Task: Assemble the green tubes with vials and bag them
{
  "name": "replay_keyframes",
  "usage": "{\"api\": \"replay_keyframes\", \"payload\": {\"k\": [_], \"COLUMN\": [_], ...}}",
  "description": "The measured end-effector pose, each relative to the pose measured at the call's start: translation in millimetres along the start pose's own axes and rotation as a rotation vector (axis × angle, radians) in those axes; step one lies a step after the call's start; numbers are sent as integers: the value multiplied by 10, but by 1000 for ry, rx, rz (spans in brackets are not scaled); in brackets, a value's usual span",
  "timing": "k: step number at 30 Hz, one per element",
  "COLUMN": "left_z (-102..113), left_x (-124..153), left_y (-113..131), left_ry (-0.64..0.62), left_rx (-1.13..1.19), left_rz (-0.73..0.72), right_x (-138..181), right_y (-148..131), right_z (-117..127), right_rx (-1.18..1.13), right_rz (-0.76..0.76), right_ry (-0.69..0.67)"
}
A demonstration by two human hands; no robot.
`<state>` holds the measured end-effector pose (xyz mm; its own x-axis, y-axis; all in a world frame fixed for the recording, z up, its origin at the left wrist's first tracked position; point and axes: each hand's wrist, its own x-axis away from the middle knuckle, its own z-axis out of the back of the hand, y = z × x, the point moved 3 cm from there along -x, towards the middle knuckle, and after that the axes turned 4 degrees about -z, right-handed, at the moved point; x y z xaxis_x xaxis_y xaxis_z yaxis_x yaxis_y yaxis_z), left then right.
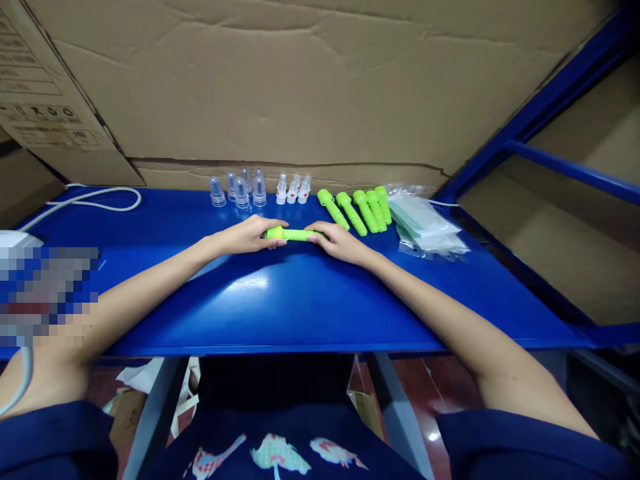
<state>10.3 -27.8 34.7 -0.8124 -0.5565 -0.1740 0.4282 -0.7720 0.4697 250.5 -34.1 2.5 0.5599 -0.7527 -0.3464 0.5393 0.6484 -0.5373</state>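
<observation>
Both my hands hold a lime-green toy flashlight (297, 235) level above the blue table. My left hand (250, 235) is closed around its wider head, where a yellow band shows. At the other end, my right hand (336, 240) grips the tail of the handle, fingers wrapped over it. Several more green flashlights (361, 212) lie side by side just beyond my right hand. Past my left hand stand several clear plastic caps (243, 192), upright. Beside them are several small white-based clear pieces (293, 190) with red dots.
Clear plastic bags with white and green sheets (425, 223) lie right of the flashlights. A white cable (100, 193) loops at the back left, and a white device (20, 241) sits at the left edge. Cardboard (280, 87) walls the back; a blue frame (550, 167) stands right.
</observation>
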Motion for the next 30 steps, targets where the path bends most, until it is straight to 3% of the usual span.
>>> {"api": "replay_keyframes", "payload": {"k": [14,22,30], "left_z": [18,13,88], "left_x": [218,147,191], "left_y": [213,32,-183], "left_ry": [-44,211,527], "left_rx": [-44,-268,-162], "left_rz": [-44,106,157], "right_x": [-127,-63,9], "right_y": [-27,-312,-482], "right_z": [63,35,-176], "right_rx": [-117,20,41], "right_rz": [-61,-64,-123], "right_ry": [-127,18,123]}}
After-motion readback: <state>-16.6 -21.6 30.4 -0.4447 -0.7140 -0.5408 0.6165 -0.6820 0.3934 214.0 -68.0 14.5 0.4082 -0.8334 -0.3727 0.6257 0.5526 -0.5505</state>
